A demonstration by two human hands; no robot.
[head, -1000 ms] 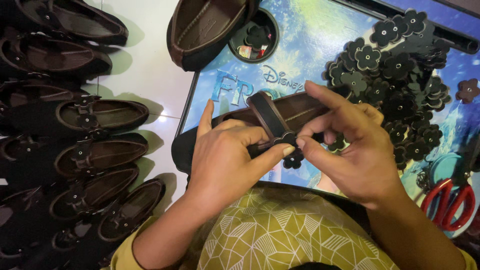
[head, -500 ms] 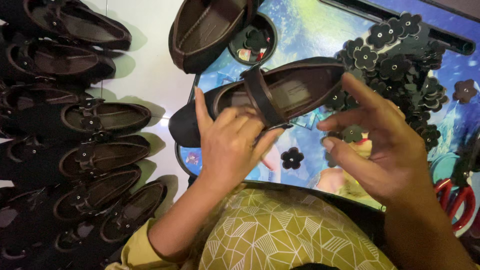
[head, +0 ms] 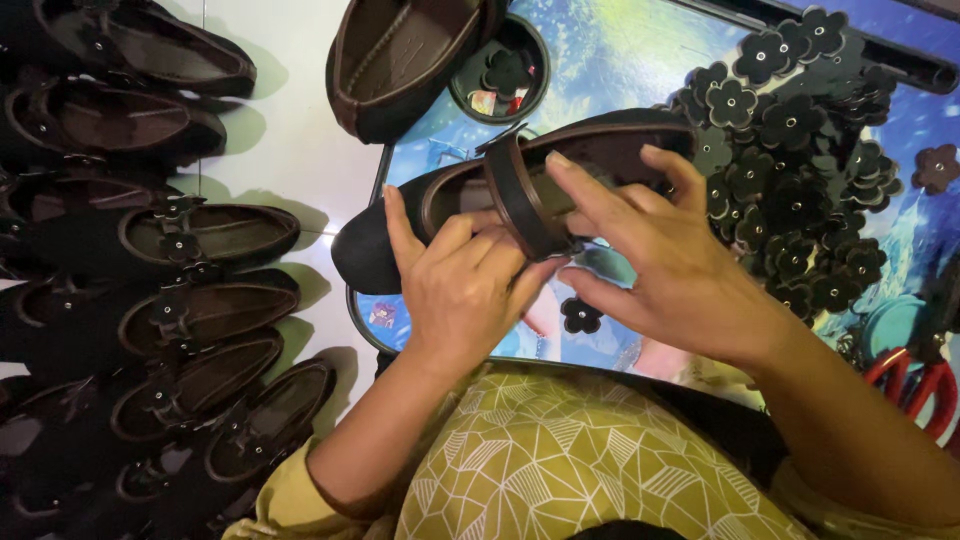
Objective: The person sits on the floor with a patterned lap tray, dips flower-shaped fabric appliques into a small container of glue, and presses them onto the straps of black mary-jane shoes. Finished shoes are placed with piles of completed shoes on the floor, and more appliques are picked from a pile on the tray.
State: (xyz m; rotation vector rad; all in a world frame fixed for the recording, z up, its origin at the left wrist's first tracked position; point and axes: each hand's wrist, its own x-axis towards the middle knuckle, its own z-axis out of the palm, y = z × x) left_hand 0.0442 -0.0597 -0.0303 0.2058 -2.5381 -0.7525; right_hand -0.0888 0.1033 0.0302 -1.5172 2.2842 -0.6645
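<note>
**Brown strap shoe held in both hands over the printed counter**

Dark brown, with a band across its opening, the shoe (head: 610, 150) is held off the surface in both hands, toe to the left, above the bright blue picture-printed counter (head: 620, 50). The left hand (head: 460, 290) is closed around the near side of the shoe, with its fingers curled under the edge and its thumb up beside the strap (head: 520, 195). The right hand (head: 670, 270) is spread wide, its fingertips lying on the rim and the inside of the shoe just right of the strap; it steadies rather than pinches.

By the look of it, the work in hand is on the strap: it is being checked or pressed into place. One loose black flower trim (head: 580, 315) lies on the counter directly under the hands. Fine work at the strap would call for the left hand to keep the shoe firm while the right narrows to a fingertip pinch.

A heap of the same black flowers (head: 800, 180) lies to the right, with red scissor handles (head: 915, 390) near it. A small round dish (head: 505, 70) and another shoe (head: 400, 60) lie beyond. Rows of finished-looking shoes (head: 200, 310) line the white floor (head: 290, 150) at the left.
</note>
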